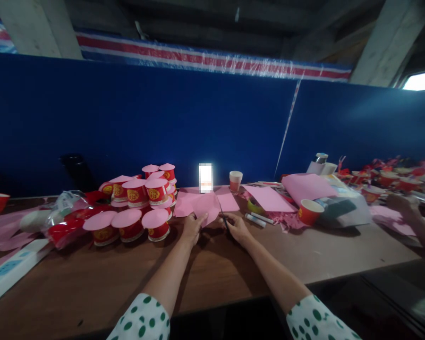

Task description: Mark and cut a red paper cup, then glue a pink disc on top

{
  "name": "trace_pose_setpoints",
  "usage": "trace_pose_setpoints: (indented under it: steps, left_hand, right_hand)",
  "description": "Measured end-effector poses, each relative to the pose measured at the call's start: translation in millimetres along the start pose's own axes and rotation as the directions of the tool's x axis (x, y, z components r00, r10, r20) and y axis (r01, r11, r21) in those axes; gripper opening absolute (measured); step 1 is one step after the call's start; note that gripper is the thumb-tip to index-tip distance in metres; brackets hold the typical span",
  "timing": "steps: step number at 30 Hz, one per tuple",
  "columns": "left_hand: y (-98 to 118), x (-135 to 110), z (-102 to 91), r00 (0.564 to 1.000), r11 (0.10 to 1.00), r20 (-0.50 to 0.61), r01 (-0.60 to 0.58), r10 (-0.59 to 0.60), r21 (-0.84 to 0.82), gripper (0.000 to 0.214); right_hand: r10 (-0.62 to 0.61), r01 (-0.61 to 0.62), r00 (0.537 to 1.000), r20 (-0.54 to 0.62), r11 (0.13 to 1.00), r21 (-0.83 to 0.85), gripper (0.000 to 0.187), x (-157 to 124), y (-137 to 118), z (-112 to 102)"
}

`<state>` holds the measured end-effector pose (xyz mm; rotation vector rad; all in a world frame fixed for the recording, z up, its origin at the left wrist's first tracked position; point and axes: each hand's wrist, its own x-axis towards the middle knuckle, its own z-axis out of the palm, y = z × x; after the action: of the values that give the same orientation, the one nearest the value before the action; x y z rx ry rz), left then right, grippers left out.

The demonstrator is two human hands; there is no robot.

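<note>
My left hand [193, 228] is closed on the near edge of a piece of pink paper [206, 208], thumb on top. My right hand [236, 226] grips dark scissors [225, 222], their thin blades pointing away from me beside the paper's right edge. Whether the blades touch the paper is too small to tell. Flat pink sheets [227, 199] lie just beyond both hands. To the left stand several red paper cups [158, 231] with gold print, upside down and topped by pink paper discs [155, 218], some stacked.
A lit phone [206, 178] stands against the blue partition [163, 118]. Right of it are a paper cup [235, 181], markers [257, 220], pink sheets [269, 197] and a red cup [310, 212]. A power strip [17, 269] lies at left; another person's hand [405, 208] is at far right.
</note>
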<state>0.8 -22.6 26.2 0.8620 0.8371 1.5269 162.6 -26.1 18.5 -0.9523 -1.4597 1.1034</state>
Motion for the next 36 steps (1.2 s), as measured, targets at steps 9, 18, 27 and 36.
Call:
trace_pose_setpoints:
  steps: [9,18,27,36]
  left_hand:
    - [2.0,-1.3,1.1,1.0,1.0,-0.02,0.003,-0.003,-0.005,0.046]
    - [2.2,-0.3,0.2,0.999,1.0,-0.04,0.002,-0.002,-0.005,0.044]
    - [0.4,1.7,-1.7,0.999,1.0,-0.043,-0.006,0.006,0.001,0.044]
    - [0.3,1.8,-1.9,0.999,1.0,-0.031,-0.012,0.012,0.013,0.042]
  right_hand:
    - [0.0,-0.001,1.0,-0.005,1.0,-0.006,0.038,0.7,2.0,-1.3]
    - [0.013,-0.013,1.0,-0.003,1.0,-0.003,0.037,1.3,2.9,-1.3]
    - [0.03,-0.03,1.0,0.002,1.0,0.002,0.038,0.1,1.0,-0.6]
    - [0.03,-0.03,1.0,0.004,1.0,-0.002,0.038,0.9,1.3,-1.3]
